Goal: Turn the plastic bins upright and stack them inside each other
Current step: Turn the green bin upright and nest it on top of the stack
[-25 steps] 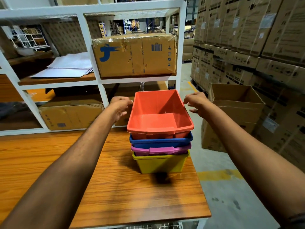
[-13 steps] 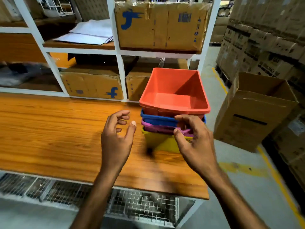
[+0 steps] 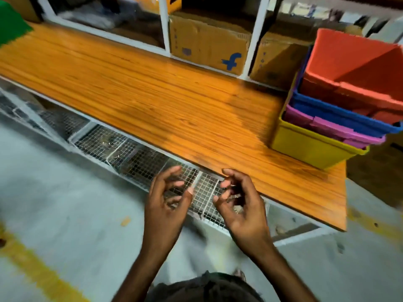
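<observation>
Left hand (image 3: 165,205) and right hand (image 3: 242,205) side by side, palms turned toward each other, fingers loosely curled and apart, gripping nothing. Both just off the near edge of the tabletop (image 3: 152,101), above a wire mesh shelf (image 3: 130,149) slung beneath it. Little legible writing anywhere: 1 blue "f"-shaped logo on the front of a cardboard box (image 3: 207,44) behind the tabletop's far edge, plus a small dark mark on the same face, too smeared to read. Second cardboard box (image 3: 277,59) just to its right, markings likewise lost to blur, with a white rack upright (image 3: 254,35) between the 2. The 4 bins nested upright at the right end of the tabletop, close to its right edge and well apart from both hands: yellow bin (image 3: 305,147) at the bottom, purple bin (image 3: 340,131) inside it, blue bin (image 3: 340,114) inside that, orange bin (image 3: 344,55) on top, mouths up, little more than rims of the purple and blue on show. Green patch (image 3: 11,22) cut off at the tabletop's far left end, kind unclear. Tabletop long, orange-brown, wood-grained. Below and around, grey concrete floor (image 3: 65,203) with a worn yellow line (image 3: 37,269) at lower left. Dark garment (image 3: 207,288) at the bottom edge of the view.
</observation>
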The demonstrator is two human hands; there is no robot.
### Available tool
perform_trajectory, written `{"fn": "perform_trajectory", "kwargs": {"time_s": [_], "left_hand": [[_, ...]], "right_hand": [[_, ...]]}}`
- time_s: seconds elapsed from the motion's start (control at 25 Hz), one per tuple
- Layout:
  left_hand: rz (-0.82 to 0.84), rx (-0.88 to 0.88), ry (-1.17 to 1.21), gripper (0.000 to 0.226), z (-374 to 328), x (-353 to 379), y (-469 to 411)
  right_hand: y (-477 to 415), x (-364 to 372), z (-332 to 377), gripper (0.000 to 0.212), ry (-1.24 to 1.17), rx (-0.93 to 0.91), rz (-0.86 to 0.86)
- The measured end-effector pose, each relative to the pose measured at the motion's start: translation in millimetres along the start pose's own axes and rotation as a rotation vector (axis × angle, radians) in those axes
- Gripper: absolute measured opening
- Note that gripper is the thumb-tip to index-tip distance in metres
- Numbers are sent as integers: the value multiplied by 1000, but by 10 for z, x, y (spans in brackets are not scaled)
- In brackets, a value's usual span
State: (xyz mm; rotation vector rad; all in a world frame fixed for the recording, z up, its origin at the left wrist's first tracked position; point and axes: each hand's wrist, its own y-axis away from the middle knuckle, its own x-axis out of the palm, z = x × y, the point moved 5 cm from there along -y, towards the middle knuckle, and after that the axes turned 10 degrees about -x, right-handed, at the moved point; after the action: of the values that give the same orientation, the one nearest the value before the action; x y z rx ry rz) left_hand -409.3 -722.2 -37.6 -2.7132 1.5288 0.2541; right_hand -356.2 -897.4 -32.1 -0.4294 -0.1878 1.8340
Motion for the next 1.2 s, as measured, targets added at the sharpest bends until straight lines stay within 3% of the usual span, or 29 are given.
{"fn": "perform_trajectory", "kwargs": {"time_s": [0.28,0.6,0.84,1.2], "left_hand": [[-106,-272,192,36,560,-1864,-281],[-336,-351,147,38,1175,-3352,-696],[-421,-333,123,42,1317,-4250,-1607],[-552,-174,117,37,765,-5637,-3540]], "right_hand": [[-35,2228,120,36,-302,243,143],[-220,3933,-84,27,-263,394,317],[-982,5130,-242,34,-257,311,404],[-2912,6854,81,37,-307,123,430]]}}
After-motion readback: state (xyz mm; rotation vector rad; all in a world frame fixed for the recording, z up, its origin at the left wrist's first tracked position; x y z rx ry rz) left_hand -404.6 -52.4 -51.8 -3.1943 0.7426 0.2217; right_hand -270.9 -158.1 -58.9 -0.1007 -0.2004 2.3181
